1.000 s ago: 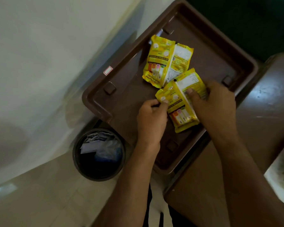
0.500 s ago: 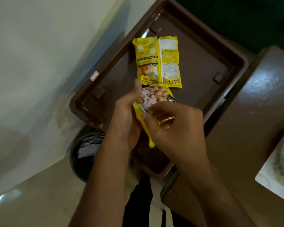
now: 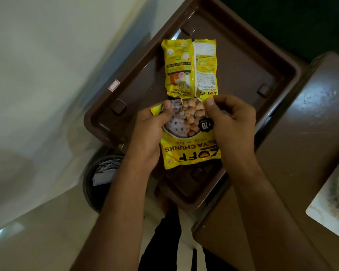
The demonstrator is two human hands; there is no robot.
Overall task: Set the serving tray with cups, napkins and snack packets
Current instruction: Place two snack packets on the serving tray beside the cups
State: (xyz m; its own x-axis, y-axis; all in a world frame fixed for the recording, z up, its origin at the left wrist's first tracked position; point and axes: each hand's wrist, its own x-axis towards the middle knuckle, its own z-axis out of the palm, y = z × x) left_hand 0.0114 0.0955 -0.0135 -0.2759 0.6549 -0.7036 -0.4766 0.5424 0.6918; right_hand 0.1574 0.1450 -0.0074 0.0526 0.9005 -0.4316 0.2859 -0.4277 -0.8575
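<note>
A brown plastic serving tray [image 3: 249, 75] lies on the corner of a brown table. One yellow snack packet [image 3: 190, 67] lies flat in it, back side up. A second yellow packet [image 3: 188, 141], printed with soya chunks, is held front side up over the tray's near half. My left hand [image 3: 151, 132] pinches its upper left corner. My right hand [image 3: 233, 124] pinches its upper right corner, fingers curled. No cups or napkins are in view.
A dark round waste bin [image 3: 98, 177] with paper in it stands on the floor below the tray's near left corner. The brown table [image 3: 301, 163] extends to the right, with a white-edged object [image 3: 333, 202] at the right border. A pale wall is on the left.
The second packet was lifted off the tray, turned over from back side up to front side up, and is now spread between both hands.
</note>
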